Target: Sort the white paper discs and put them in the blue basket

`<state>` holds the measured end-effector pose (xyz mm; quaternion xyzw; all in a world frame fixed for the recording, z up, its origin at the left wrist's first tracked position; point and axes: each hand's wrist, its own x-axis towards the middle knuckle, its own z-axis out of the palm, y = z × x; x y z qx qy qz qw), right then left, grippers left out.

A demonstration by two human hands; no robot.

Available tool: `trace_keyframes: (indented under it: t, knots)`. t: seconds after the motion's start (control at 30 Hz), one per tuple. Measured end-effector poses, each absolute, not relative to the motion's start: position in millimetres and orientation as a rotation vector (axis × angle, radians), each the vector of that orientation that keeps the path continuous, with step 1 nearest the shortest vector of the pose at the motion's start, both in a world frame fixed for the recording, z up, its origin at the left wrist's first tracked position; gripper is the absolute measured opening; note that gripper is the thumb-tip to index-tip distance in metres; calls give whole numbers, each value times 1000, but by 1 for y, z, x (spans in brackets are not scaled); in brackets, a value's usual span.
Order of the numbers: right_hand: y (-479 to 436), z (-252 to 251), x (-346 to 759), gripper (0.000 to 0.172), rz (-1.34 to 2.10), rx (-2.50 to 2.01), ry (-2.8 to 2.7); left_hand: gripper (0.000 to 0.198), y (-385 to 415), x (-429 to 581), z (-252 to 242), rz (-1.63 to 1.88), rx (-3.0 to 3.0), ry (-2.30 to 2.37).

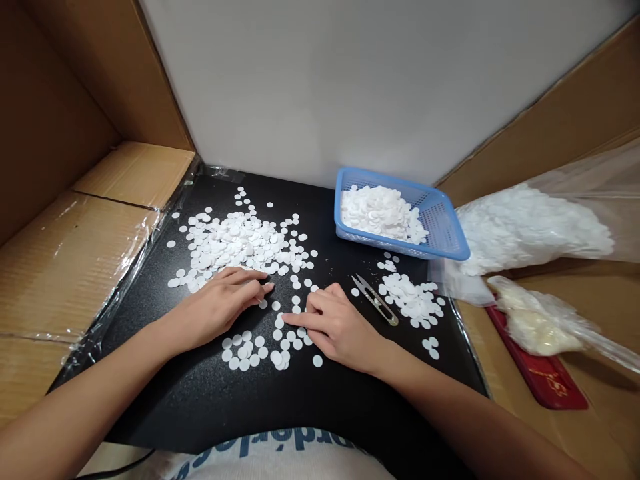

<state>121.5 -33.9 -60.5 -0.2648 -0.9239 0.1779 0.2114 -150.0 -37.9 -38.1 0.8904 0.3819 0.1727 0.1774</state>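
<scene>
Small white round discs [235, 240] lie in a large loose heap on the black tabletop [190, 393]. My left hand [223, 303] rests at the near edge of this heap, fingers stretched out and slightly bent, with its fingertips close to a few stray discs. To its right, my right hand [340, 327] points its index finger leftward, the tip touching or just beside a single disc [279, 323]. Its other fingers are curled, partly over scattered discs. A small group of discs [244, 351] lies nearest my body. Neither hand visibly grips anything.
A blue plastic basket [453, 230] holding white discs stands at the back right. Thread snips [377, 301] lie beside a smaller disc pile [413, 300]. Further right are a clear bag of discs [535, 227], a bag of yellowish material [540, 320] and a red item [555, 387]. Cardboard [75, 267] borders the left.
</scene>
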Motion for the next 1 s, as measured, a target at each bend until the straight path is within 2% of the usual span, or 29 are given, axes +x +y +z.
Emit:
trace_keyframes:
  t: [0.17,0.47,0.6,0.73,0.8,0.9,1.0]
  knots:
    - [-34,-57,119,34,304,-782,-2620,20,-40,-148,-45,517,2434,1050]
    - [-31,-59,99,19,353,-781,-2630,9,-42,-142,-31,905,2112,1194]
    - [-30,-49,98,9,615,-750,-2536,13,-45,-140,-31,979,1817,1387]
    - [-24,-33,94,13,914,-810,-2144,16,-40,-121,-25,918,1556,1332]
    - [-18,-26,91,13,866,-810,-2043,17,-32,-108,-18,907,1404,1241]
    - [-12,-18,93,14,620,-801,-1989,19,-22,-93,-9,956,1166,1120]
    - [-14,-14,100,15,457,-783,-2018,22,-17,-84,-5,940,1134,1052]
